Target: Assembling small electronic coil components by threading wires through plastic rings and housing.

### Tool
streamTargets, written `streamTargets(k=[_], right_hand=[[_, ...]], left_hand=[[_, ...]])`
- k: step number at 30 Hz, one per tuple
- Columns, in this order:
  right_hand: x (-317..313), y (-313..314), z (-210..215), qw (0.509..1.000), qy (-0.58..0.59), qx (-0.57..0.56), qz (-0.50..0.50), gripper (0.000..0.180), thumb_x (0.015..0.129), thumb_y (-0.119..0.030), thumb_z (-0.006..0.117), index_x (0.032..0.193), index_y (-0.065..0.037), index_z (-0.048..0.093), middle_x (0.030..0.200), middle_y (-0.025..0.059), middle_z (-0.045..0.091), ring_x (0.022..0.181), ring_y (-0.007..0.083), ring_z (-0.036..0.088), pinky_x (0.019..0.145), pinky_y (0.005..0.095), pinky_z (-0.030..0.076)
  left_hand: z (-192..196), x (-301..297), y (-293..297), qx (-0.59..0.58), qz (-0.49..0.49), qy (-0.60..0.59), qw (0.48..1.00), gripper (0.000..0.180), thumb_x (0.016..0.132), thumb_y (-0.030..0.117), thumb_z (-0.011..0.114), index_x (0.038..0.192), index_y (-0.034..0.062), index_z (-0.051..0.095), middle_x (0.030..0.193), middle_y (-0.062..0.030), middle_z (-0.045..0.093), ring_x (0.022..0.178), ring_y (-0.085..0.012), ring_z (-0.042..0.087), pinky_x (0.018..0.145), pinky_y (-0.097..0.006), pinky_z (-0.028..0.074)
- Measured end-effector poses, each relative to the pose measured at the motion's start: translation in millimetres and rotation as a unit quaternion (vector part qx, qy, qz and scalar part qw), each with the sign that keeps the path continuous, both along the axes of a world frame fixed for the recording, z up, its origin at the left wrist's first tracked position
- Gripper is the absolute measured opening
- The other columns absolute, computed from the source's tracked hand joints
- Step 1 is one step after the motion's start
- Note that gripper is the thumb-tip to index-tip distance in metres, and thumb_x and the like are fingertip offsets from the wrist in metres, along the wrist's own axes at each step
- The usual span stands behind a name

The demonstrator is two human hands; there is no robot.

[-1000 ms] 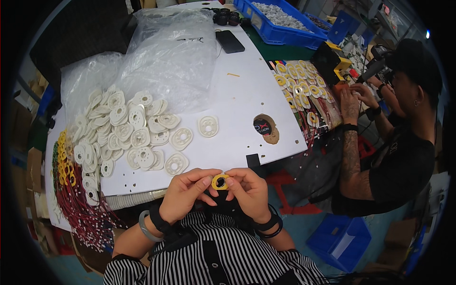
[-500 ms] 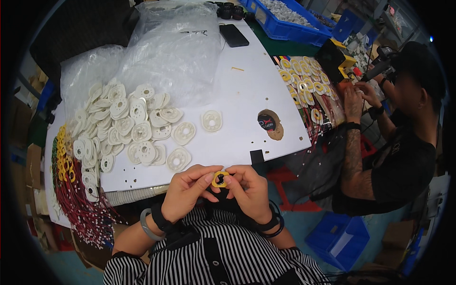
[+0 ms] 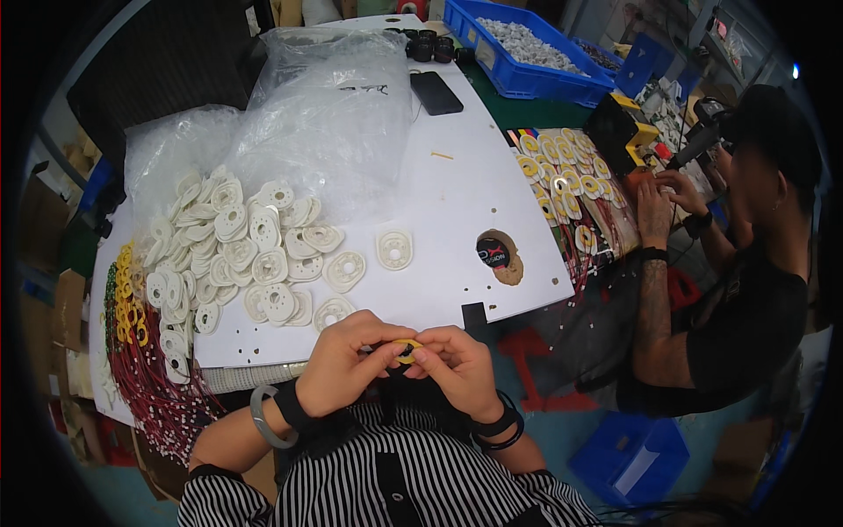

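Observation:
A small yellow ring [image 3: 407, 351] with a dark centre is pinched between my two hands, just off the table's near edge. My left hand [image 3: 349, 358] grips its left side between thumb and fingers. On its right side the thumb and fingertips of my right hand [image 3: 457, 367] are closed. The fingers partly cover the ring. Beyond my left hand, a heap of white round-cornered plastic discs [image 3: 239, 255] with holes lies on the white table [image 3: 479, 189]. One white disc [image 3: 394, 249] lies apart from the heap.
Clear plastic bags [image 3: 325, 132] stand behind the discs. Yellow rings with red wires [image 3: 154, 378] hang at the left edge. A black phone [image 3: 436, 93] lies near a blue crate [image 3: 527, 53]. At right, a co-worker [image 3: 720, 325] works beside more wired discs [image 3: 562, 167].
The view has tipped, so the table sits lower in the picture. My hands still hold the yellow ring, which is now tilted and seen more edge-on.

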State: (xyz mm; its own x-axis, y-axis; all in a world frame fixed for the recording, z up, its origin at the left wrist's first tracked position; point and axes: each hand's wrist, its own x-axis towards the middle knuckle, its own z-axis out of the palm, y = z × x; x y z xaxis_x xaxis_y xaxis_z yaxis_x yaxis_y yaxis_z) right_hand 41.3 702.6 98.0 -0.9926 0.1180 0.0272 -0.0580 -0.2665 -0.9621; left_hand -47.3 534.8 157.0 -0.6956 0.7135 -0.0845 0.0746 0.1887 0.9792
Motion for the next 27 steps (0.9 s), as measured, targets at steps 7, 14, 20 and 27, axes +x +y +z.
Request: streamTargets(k=[7,14,20,27], right_hand=[[-4.2,17.4,-11.8,0.999,0.038,0.010,-0.033,0.018,0.091,-0.003,0.060,0.107,0.005,0.058,0.089,0.0116,0.068,0.073,0.0124,0.067,0.065,0.0219,0.056],[3.2,29.1,-17.0,0.999,0.019,0.002,-0.038,0.019,0.091,-0.003,0.060,0.108,0.005,0.058,0.087,0.0104,0.067,0.071,0.0113,0.066,0.064,0.0217,0.054],[2.1,32.3,-24.6,0.999,0.035,-0.002,-0.042,0.020,0.092,-0.005,0.059,0.110,0.004,0.057,0.088,0.0092,0.066,0.071,0.0106,0.065,0.064,0.0207,0.053],[-8.7,25.8,-14.1,0.996,0.011,-0.079,-0.036,0.016,0.091,0.000,0.057,0.106,0.004,0.057,0.084,0.0122,0.066,0.064,0.0131,0.063,0.059,0.0233,0.053]], left_hand=[[11.0,-84.1,26.6,-0.201,0.006,0.413,0.888,0.033,0.083,0.017,0.067,0.111,0.0019,0.060,0.097,-0.0142,0.062,0.086,-0.0316,0.059,0.077,-0.037,0.049],[-10.4,-98.4,56.2,-0.250,-0.041,0.556,0.792,0.040,0.073,0.031,0.073,0.098,0.0021,0.061,0.093,-0.0112,0.062,0.092,-0.0268,0.059,0.072,-0.037,0.051],[7.7,-88.8,58.7,-0.379,-0.165,0.596,0.689,0.023,0.078,0.021,0.060,0.091,0.0023,0.060,0.090,-0.0111,0.062,0.084,-0.0220,0.061,0.062,-0.035,0.050],[49.9,-51.6,3.1,-0.178,-0.062,0.661,0.726,0.038,0.076,0.015,0.057,0.114,0.0151,0.061,0.068,-0.0020,0.053,0.053,-0.0222,0.052,0.050,-0.034,0.045]])
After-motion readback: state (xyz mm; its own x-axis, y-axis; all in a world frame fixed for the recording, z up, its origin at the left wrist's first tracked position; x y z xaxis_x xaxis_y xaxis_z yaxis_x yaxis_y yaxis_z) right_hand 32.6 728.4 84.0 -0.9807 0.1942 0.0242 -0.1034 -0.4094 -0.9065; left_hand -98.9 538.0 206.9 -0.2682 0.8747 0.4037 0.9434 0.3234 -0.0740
